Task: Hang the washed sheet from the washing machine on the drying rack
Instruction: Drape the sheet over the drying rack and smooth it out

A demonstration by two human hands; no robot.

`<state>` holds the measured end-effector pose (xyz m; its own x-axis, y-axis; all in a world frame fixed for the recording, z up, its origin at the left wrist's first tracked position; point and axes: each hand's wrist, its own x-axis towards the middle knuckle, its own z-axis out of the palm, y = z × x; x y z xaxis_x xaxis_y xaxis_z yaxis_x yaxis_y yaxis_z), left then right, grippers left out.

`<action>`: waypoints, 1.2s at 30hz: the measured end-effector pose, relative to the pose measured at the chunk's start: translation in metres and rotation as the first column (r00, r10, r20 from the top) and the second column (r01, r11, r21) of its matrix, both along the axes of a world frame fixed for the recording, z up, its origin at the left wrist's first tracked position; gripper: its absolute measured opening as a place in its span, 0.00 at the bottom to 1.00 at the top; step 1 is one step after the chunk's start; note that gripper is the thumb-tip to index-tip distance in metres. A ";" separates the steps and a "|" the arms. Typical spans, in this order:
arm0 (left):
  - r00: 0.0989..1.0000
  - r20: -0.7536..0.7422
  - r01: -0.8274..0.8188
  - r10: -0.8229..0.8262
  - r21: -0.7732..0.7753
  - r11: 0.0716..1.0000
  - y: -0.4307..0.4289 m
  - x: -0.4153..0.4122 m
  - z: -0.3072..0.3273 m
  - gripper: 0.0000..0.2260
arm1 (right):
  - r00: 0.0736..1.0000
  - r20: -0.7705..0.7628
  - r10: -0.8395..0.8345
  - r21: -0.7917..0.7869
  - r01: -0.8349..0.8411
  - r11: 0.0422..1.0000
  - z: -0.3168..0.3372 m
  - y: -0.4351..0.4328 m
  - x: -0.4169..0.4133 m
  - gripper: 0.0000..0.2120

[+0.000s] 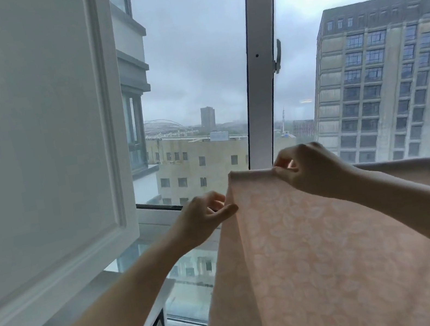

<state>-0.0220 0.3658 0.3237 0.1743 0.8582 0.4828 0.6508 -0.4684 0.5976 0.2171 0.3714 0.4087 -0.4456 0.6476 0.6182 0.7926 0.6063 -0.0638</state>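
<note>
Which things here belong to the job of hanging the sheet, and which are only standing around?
For the job:
sheet
left hand, pinching the sheet's side edge
right hand, pinching its top edge

Only around:
cabinet door
window frame
window handle
buildings outside the glass
</note>
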 end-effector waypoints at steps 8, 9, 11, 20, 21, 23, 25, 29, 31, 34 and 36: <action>0.987 -0.024 -0.148 0.162 0.281 0.948 0.009 0.003 0.005 0.15 | 0.998 -0.066 0.020 0.124 -0.012 0.992 -0.003 0.001 0.002 0.04; 0.985 0.004 -0.166 0.173 0.309 0.936 0.008 0.000 0.007 0.16 | 0.998 -0.054 0.008 0.156 0.001 0.988 -0.004 0.001 -0.001 0.05; 0.975 0.099 -0.223 0.201 0.361 0.906 0.004 -0.009 0.012 0.15 | 0.997 -0.072 -0.012 0.203 0.026 0.979 -0.002 0.003 -0.009 0.07; 0.914 0.164 -0.403 0.370 0.289 0.868 0.019 -0.016 0.025 0.16 | 0.996 0.012 0.086 0.189 -0.087 0.978 -0.005 -0.005 -0.021 0.08; 0.914 0.155 -0.405 0.376 0.268 0.874 0.022 -0.016 0.025 0.15 | 0.997 -0.005 0.078 0.181 -0.075 0.981 -0.002 -0.005 -0.016 0.08; 0.923 0.128 -0.382 0.362 0.194 0.904 0.025 -0.015 0.027 0.11 | 0.998 -0.048 0.044 0.175 -0.035 0.984 0.005 -0.005 -0.002 0.11; 0.952 0.153 -0.282 0.265 0.101 0.954 0.024 -0.011 0.029 0.08 | 0.999 -0.041 0.014 0.173 -0.007 0.985 0.008 -0.007 0.016 0.13; 0.935 0.352 -0.066 0.040 0.063 0.996 0.014 0.017 0.038 0.09 | 0.998 0.047 -0.050 0.128 0.043 0.991 0.000 -0.018 0.055 0.10; 0.932 0.361 -0.029 -0.016 0.118 0.993 0.009 0.031 0.046 0.11 | 0.995 0.046 -0.093 0.109 0.087 0.990 0.000 -0.022 0.069 0.11; 0.972 0.223 0.025 -0.072 0.208 0.978 0.007 0.041 0.052 0.09 | 0.988 0.037 -0.152 0.107 0.148 0.983 0.007 -0.028 0.085 0.13; 0.998 0.048 0.021 -0.035 0.263 0.965 0.008 0.044 0.053 0.08 | 0.979 0.036 -0.203 0.101 0.198 0.975 0.008 -0.033 0.096 0.12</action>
